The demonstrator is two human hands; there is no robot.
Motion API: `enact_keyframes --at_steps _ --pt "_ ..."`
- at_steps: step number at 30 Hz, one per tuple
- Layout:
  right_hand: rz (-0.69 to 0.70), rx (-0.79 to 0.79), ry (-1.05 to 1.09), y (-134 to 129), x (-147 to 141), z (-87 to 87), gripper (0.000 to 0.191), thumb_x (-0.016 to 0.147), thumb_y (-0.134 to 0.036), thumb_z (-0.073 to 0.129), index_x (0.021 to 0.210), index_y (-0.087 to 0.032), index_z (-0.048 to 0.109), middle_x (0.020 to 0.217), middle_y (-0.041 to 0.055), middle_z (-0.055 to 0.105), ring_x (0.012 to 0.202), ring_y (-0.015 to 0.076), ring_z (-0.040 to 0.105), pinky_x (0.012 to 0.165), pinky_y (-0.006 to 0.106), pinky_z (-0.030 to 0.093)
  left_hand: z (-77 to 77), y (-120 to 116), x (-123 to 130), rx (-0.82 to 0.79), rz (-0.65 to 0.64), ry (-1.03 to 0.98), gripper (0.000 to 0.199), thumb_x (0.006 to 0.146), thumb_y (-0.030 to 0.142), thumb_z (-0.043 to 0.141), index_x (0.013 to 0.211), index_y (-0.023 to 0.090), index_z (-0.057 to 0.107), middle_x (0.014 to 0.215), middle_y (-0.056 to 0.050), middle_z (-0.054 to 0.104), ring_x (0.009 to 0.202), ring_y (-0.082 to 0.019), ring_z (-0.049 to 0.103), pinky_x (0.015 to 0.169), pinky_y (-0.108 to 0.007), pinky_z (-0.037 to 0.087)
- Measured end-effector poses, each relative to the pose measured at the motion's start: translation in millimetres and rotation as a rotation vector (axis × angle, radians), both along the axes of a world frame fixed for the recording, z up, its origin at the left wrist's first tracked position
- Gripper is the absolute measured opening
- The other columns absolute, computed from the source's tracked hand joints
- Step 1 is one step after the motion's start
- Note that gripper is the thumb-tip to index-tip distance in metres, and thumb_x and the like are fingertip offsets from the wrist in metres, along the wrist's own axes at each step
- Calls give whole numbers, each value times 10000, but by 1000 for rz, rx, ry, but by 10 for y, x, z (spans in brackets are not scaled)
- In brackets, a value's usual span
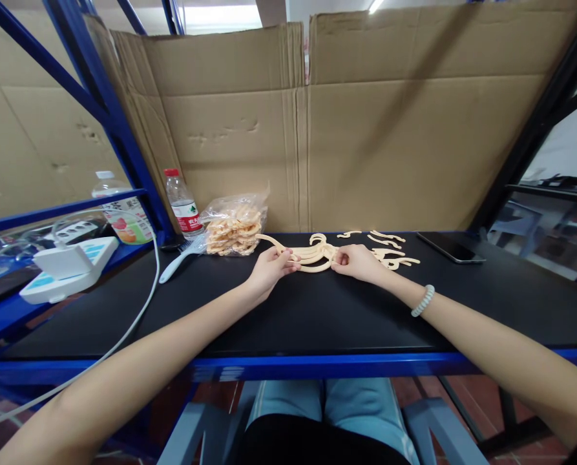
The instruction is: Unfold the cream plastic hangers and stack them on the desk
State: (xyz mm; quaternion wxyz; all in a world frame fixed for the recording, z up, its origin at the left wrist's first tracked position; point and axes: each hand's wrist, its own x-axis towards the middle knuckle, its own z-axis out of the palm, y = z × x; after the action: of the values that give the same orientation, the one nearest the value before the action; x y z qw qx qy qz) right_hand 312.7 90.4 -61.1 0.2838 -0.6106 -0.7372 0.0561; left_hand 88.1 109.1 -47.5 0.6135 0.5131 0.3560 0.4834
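Observation:
Between my hands lies a cream-coloured piece with several long curved strands (312,258), its kind unclear. My left hand (272,266) is closed in a pinch on the left ends of the strands, and one strand sticks out beyond the fingers. At the strands' right end, where they bunch together, my right hand (358,262) has its fingers pinched on them. A pale beaded bracelet (422,301) circles my right wrist. Loose cream-coloured strips (389,252) lie just past my right hand. A clear plastic bag (234,227) of similar wavy cream pieces stands left of my left hand.
A pale-handled brush (174,266) and a red-capped bottle (184,210) are at the left of the black tabletop (327,316). A white cable (140,316) hangs over the left side near a power strip (82,271). A phone (450,247) lies right; cardboard (389,142) walls the back.

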Motion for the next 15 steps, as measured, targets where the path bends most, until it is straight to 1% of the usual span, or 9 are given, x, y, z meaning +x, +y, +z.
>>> enact_keyframes --at_steps 3,5,7,9,11,15 --pt "52 33 98 -11 65 31 151 720 -226 644 610 -173 555 622 -1 606 591 139 568 560 238 406 24 11 -23 -14 10 -24 114 904 72 465 802 113 493 699 -48 626 592 -99 625 654 -225 501" --pt "108 41 213 -10 121 50 177 717 -271 655 633 -177 531 643 6 601 607 148 584 580 252 432 54 32 -52 2 6 -52 119 898 77 477 790 123 481 658 -22 599 569 -85 604 625 -203 485" --pt "173 -13 382 -18 162 74 197 697 -297 678 713 -179 521 684 11 602 632 159 610 598 265 465 91 51 -89 26 -7 -91 87 873 59 509 819 125 490 644 -11 587 562 -76 588 608 -186 475" --pt "229 -109 517 -51 183 104 247 683 -299 694 799 -178 513 704 13 603 648 165 629 617 275 491 124 55 -126 47 -21 -141 117 827 28 554 877 123 509 661 -11 595 580 -75 587 619 -182 481" --pt "287 -183 562 -105 186 136 277 694 -294 692 877 -175 521 706 9 600 652 159 632 644 281 502 142 37 -155 52 -47 -183 194 785 1 585 929 119 528 682 -16 606 600 -75 592 643 -185 493" --pt "379 -242 586 -222 172 182 285 739 -303 668 965 -173 552 762 8 595 653 132 615 667 274 505 120 -31 -182 -17 -146 -194 281 740 -43 609 983 97 578 715 -34 630 652 -85 616 702 -194 515"
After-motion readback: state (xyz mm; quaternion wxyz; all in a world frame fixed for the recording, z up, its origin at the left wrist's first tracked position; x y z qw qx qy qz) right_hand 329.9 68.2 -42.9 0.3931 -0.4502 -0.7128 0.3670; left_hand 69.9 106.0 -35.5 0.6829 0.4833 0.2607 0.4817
